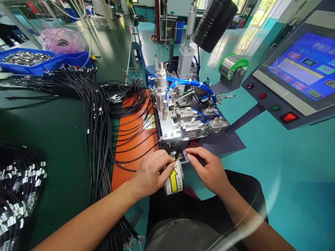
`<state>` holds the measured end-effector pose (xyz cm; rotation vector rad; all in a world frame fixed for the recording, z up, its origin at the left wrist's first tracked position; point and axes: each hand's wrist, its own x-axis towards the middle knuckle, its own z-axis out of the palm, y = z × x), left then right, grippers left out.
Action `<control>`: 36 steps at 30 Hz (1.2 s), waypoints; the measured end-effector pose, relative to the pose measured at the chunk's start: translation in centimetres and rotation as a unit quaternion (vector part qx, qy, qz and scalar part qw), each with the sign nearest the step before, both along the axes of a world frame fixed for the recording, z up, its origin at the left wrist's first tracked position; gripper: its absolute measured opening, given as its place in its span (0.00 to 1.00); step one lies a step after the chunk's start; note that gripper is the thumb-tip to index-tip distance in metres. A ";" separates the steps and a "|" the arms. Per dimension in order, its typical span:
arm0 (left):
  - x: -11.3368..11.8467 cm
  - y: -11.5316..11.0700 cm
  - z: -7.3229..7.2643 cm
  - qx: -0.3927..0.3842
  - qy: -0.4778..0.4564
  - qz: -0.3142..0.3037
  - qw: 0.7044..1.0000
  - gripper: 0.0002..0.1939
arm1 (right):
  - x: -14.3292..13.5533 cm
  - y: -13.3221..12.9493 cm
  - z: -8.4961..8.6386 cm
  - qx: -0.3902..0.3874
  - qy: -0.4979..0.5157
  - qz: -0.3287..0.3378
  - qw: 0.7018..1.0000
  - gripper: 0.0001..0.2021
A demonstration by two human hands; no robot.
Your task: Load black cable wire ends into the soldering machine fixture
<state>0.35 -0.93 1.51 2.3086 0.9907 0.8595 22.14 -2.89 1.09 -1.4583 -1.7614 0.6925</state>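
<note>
Between thumb and forefinger, my left hand [154, 170] pinches the end of a black cable, where thin coloured wires [179, 157] fan out to the right. Just right of those wires is my right hand [205, 165], thumb and forefinger tips brought together; anything between them is too small to make out. Both hands are at the front of a metal bench machine [183, 122] with blue air tubes. Below the wires, a white label with a yellow arrow [173, 181] faces up. Several black cables [136, 139] run across an orange surface [125, 174] beside my left hand.
A thick bundle of black cables [96, 139] hangs over the green table [65, 129]. Blue trays [49, 69] of small metal parts stand at the back left. To the right are a solder wire spool [231, 67] and a touch screen panel [300, 69]. A black cylinder [215, 24] overhangs the machine.
</note>
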 end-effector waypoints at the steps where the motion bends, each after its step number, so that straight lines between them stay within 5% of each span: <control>1: 0.0 0.0 0.0 0.001 0.001 0.002 1.000 0.08 | -0.4 -0.3 0.5 -0.009 0.024 0.006 1.000 0.10; 8: 0.0 0.0 -0.4 0.006 0.005 0.002 1.000 0.08 | -1.5 -0.3 1.5 -0.056 0.060 0.016 0.996 0.10; 36: 0.1 0.1 0.0 -0.006 0.009 0.000 1.000 0.08 | -1.0 -0.5 0.9 0.022 0.075 0.049 0.996 0.12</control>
